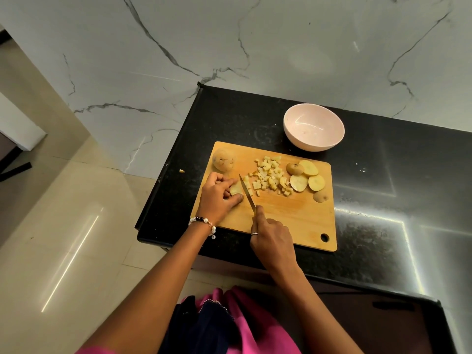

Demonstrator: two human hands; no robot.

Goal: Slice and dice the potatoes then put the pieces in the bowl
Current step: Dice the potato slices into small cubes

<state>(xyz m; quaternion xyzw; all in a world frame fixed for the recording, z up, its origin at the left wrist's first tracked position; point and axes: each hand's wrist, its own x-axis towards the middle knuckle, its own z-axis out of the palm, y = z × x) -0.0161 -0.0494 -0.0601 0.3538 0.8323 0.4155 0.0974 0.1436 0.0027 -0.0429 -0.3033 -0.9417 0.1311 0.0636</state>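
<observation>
On the wooden cutting board my left hand holds down a pale potato piece with curled fingers. My right hand grips a knife, its blade lying right beside that piece. A heap of diced potato lies mid-board, with several round slices to its right. A whole potato sits at the board's far left corner. The pinkish-white bowl stands behind the board and holds no pieces.
The board lies on a black counter whose left edge is close to my left hand. One stray potato bit lies on the counter left of the board. A marble wall rises behind; tiled floor is at the left.
</observation>
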